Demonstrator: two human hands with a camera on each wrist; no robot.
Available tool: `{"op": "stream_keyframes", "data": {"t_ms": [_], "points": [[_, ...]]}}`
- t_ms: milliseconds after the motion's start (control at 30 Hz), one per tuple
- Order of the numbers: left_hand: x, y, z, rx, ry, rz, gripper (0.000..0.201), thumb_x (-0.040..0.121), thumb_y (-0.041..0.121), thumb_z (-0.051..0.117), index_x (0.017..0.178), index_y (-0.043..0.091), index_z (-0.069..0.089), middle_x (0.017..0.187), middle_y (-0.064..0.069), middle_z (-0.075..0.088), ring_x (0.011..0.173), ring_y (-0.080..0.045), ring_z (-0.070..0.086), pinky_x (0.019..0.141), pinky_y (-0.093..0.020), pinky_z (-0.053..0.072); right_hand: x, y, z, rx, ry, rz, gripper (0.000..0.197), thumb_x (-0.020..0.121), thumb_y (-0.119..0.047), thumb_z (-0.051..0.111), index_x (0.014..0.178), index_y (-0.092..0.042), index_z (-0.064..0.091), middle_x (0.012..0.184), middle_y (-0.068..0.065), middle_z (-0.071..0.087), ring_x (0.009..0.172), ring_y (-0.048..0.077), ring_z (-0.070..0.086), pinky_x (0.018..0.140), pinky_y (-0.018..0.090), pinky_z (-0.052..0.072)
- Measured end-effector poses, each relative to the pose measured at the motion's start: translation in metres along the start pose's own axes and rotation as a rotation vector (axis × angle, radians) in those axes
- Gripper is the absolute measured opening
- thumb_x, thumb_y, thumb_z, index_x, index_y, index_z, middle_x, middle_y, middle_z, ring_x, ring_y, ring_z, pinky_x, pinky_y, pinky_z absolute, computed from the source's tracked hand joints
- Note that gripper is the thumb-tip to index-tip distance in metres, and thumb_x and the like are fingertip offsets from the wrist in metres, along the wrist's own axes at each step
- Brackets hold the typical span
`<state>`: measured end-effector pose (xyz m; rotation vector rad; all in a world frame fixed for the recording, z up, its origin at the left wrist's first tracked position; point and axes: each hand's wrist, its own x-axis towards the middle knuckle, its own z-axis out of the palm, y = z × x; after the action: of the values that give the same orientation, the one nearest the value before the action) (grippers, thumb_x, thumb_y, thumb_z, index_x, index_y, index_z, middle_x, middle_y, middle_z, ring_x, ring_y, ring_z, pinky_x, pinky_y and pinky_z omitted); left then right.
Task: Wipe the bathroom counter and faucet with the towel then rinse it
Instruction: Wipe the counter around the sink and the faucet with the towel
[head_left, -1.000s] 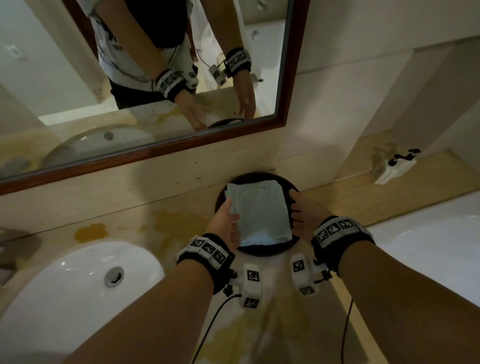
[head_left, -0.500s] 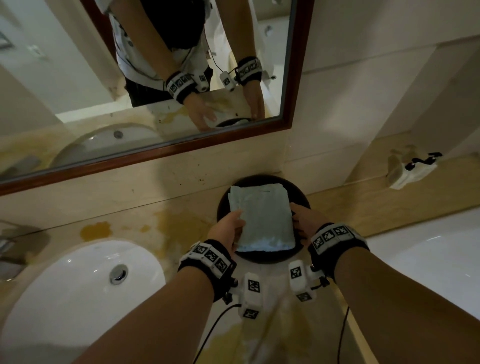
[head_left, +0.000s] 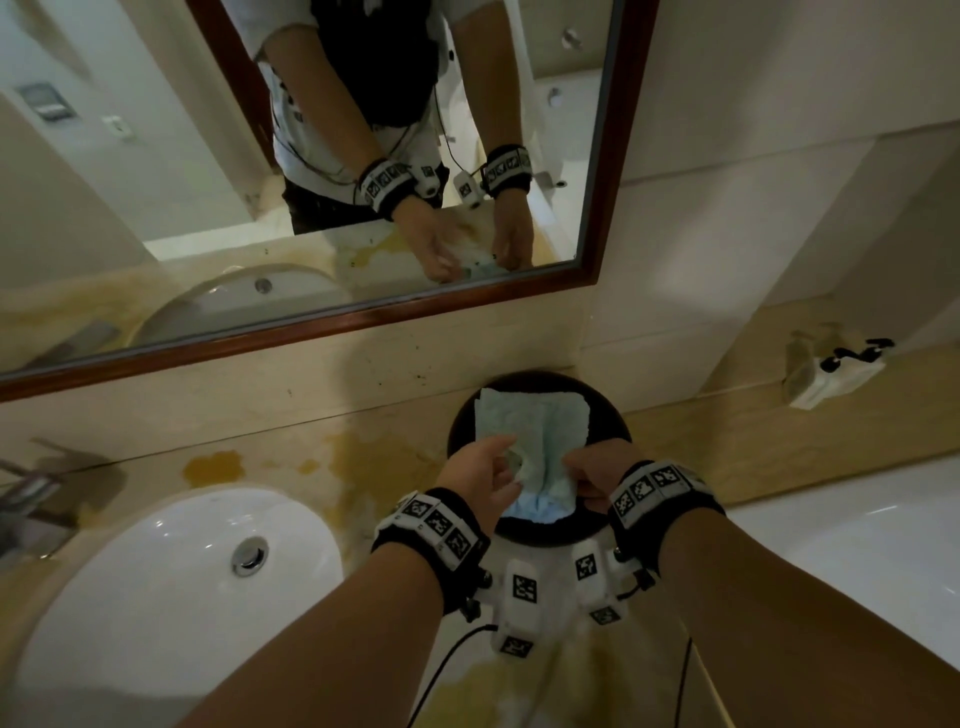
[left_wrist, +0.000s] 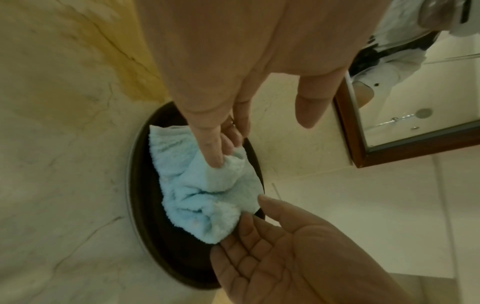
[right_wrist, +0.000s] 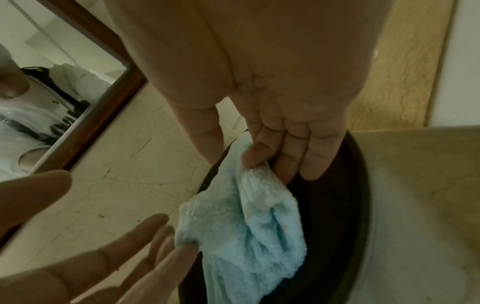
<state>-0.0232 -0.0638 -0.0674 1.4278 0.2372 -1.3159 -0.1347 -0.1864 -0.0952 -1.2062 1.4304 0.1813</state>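
A light blue towel (head_left: 535, 426) lies on a round dark tray (head_left: 610, 415) at the back of the stained counter (head_left: 363, 452). Its near end is bunched and raised between my hands. My left hand (head_left: 485, 473) pinches the towel's left corner in its fingertips (left_wrist: 215, 158), thumb held apart. My right hand (head_left: 592, 475) pinches the right corner, index tip (right_wrist: 255, 160) curled onto the edge with the other fingers beneath. The far half of the towel (left_wrist: 182, 144) still rests flat on the tray (left_wrist: 145, 185). In the right wrist view the towel (right_wrist: 259, 226) sags between both hands.
A white sink (head_left: 156, 597) with a metal drain sits at the left, and a faucet (head_left: 26, 493) shows at the left edge. A framed mirror (head_left: 363, 322) hangs behind. A white bathtub (head_left: 857, 545) lies to the right, with a small white object (head_left: 831, 374) on its ledge.
Both hands moved inward from the towel's sides and took hold of its near corners. The flat folded towel is now crumpled and lifted at the near end.
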Motion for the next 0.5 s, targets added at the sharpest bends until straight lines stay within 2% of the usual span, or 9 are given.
{"op": "stream_keyframes", "data": {"t_ms": [67, 100, 133, 200, 267, 300, 400, 467, 500], "points": [[0.001, -0.003, -0.006, 0.006, 0.041, 0.016, 0.046, 0.091, 0.02, 0.071, 0.133, 0.007, 0.055, 0.144, -0.013, 0.05, 0.133, -0.03, 0.049, 0.101, -0.04, 0.052, -0.001, 0.002, 0.001, 0.027, 0.02, 0.016, 0.023, 0.089, -0.019, 0.065, 0.099, 0.001, 0.065, 0.102, 0.02, 0.07, 0.099, 0.036, 0.066, 0.094, 0.05, 0.053], [0.002, -0.005, -0.008, -0.004, 0.049, 0.016, 0.046, 0.091, 0.019, 0.071, 0.133, 0.007, 0.056, 0.151, -0.011, 0.043, 0.138, -0.031, 0.043, 0.104, -0.042, 0.05, 0.001, 0.005, 0.001, 0.051, 0.027, 0.015, 0.023, 0.09, -0.021, 0.065, 0.099, 0.0, 0.065, 0.102, 0.019, 0.069, 0.098, 0.036, 0.065, 0.094, 0.05, 0.053], [0.001, -0.007, -0.009, -0.021, 0.043, 0.013, 0.039, 0.092, 0.018, 0.071, 0.127, 0.006, 0.06, 0.149, -0.011, 0.044, 0.134, -0.03, 0.045, 0.104, -0.042, 0.05, 0.001, 0.008, 0.002, 0.075, 0.03, 0.017, 0.022, 0.091, -0.022, 0.065, 0.098, -0.001, 0.064, 0.101, 0.017, 0.068, 0.097, 0.035, 0.065, 0.094, 0.049, 0.053], [0.003, -0.013, -0.01, -0.041, 0.018, 0.017, 0.023, 0.092, 0.018, 0.07, 0.112, 0.007, 0.066, 0.132, -0.011, 0.059, 0.114, -0.026, 0.057, 0.098, -0.039, 0.052, 0.002, 0.012, 0.002, 0.125, 0.032, 0.011, 0.018, 0.091, -0.021, 0.065, 0.095, -0.003, 0.063, 0.098, 0.015, 0.066, 0.092, 0.032, 0.063, 0.094, 0.047, 0.053], [0.001, -0.016, -0.007, 0.006, -0.001, 0.036, 0.025, 0.092, 0.022, 0.07, 0.111, 0.006, 0.069, 0.111, -0.009, 0.067, 0.099, -0.023, 0.062, 0.088, -0.035, 0.052, 0.001, 0.014, 0.0, 0.15, 0.035, 0.009, 0.021, 0.09, -0.022, 0.065, 0.1, -0.003, 0.064, 0.102, 0.015, 0.066, 0.096, 0.032, 0.063, 0.093, 0.046, 0.053], [0.0, -0.017, -0.006, 0.035, -0.013, 0.046, 0.029, 0.092, 0.025, 0.069, 0.114, 0.005, 0.07, 0.107, -0.009, 0.068, 0.097, -0.022, 0.061, 0.088, -0.034, 0.049, 0.0, 0.015, -0.001, 0.151, 0.034, 0.012, 0.025, 0.089, -0.023, 0.066, 0.104, -0.003, 0.064, 0.106, 0.015, 0.066, 0.099, 0.033, 0.063, 0.094, 0.046, 0.053], [-0.014, -0.012, 0.001, 0.089, -0.074, 0.081, 0.032, 0.093, 0.03, 0.066, 0.116, 0.009, 0.073, 0.119, -0.003, 0.071, 0.114, -0.02, 0.061, 0.106, -0.039, 0.042, -0.008, 0.014, -0.006, 0.088, 0.045, -0.01, 0.042, 0.089, -0.033, 0.066, 0.115, 0.0, 0.062, 0.113, 0.016, 0.066, 0.105, 0.036, 0.061, 0.099, 0.047, 0.05], [-0.027, -0.002, 0.009, 0.081, -0.126, 0.132, 0.029, 0.091, 0.029, 0.067, 0.113, 0.012, 0.076, 0.119, -0.001, 0.072, 0.118, -0.018, 0.06, 0.113, -0.041, 0.037, -0.016, 0.008, -0.009, 0.073, 0.057, -0.051, 0.054, 0.088, -0.044, 0.064, 0.12, -0.001, 0.061, 0.115, 0.016, 0.065, 0.107, 0.035, 0.06, 0.098, 0.045, 0.05], [-0.035, 0.004, 0.013, 0.081, -0.15, 0.163, 0.028, 0.091, 0.029, 0.068, 0.113, 0.013, 0.076, 0.119, 0.0, 0.073, 0.119, -0.018, 0.059, 0.113, -0.041, 0.036, -0.021, 0.005, -0.011, 0.106, 0.054, -0.078, 0.059, 0.087, -0.05, 0.063, 0.119, -0.002, 0.062, 0.113, 0.014, 0.066, 0.104, 0.033, 0.061, 0.094, 0.042, 0.051]]}}
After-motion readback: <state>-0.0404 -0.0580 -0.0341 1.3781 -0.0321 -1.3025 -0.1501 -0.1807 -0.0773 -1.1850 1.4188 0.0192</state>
